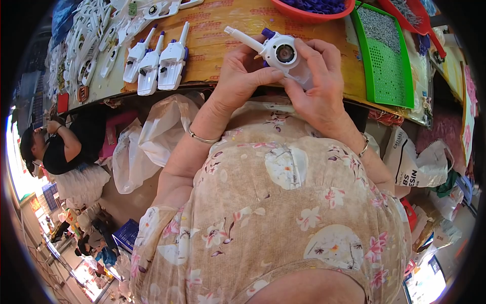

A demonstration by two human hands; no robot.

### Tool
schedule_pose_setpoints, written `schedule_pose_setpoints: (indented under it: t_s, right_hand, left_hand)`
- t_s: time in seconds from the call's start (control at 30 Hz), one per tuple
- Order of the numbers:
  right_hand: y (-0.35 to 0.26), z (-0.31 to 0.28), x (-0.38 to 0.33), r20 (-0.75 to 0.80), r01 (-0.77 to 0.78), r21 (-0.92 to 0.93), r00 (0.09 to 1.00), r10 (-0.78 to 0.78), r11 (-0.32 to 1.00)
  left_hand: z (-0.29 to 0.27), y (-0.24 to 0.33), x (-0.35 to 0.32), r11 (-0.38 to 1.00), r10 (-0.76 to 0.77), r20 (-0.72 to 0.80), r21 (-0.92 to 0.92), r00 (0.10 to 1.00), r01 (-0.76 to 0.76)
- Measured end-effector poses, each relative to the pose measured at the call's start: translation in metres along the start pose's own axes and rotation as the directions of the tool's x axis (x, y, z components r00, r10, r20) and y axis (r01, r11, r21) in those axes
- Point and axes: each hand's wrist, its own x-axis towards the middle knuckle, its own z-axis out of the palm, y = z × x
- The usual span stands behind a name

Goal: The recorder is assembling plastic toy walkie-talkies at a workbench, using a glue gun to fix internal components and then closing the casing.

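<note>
Both my hands hold a white plastic walkie-talkie housing above the table's near edge. It has a stubby antenna pointing to the upper left, a purple button on top and a dark round part set in a white ring. My left hand is closed on its antenna side, with the thumb along the lower edge. My right hand grips the other side, its fingers bent over the face next to the round part. On the table to the left lie three similar white housings with purple buttons, hollow sides up.
White plastic parts are heaped at far left. At the back stands a red bowl of purple pieces. Right of it are a green tray of small screws and a red scoop. Another person sits at left, near a plastic bag.
</note>
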Motion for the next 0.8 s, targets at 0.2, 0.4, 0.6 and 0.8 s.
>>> schedule_pose_setpoints:
  t_s: [0.2, 0.4, 0.6, 0.8]
  right_hand:
    - [0.001, 0.004, -0.002, 0.015, -0.003, -0.006, 1.0, 0.004, 1.0]
    - [0.003, 0.005, -0.002, 0.02, 0.006, -0.024, 1.0, -0.006, 1.0]
    - [0.009, 0.001, 0.001, -0.021, -0.021, 0.164, 0.999, 0.025, 0.986]
    - [0.016, -0.008, -0.005, 0.263, -0.43, 0.73, 0.894, 0.364, 0.531]
  left_hand:
    - [0.007, -0.001, 0.003, 0.993, -0.007, -0.078, 0.119, 0.997, 0.016]
    - [0.005, 0.002, 0.005, 0.993, -0.086, -0.098, 0.072, 0.991, 0.093]
    - [0.005, 0.003, 0.003, 1.0, 0.014, -0.099, -0.01, 0.995, -0.015]
    - [-0.004, 0.003, 0.003, 0.994, 0.097, -0.078, -0.046, 0.992, -0.1]
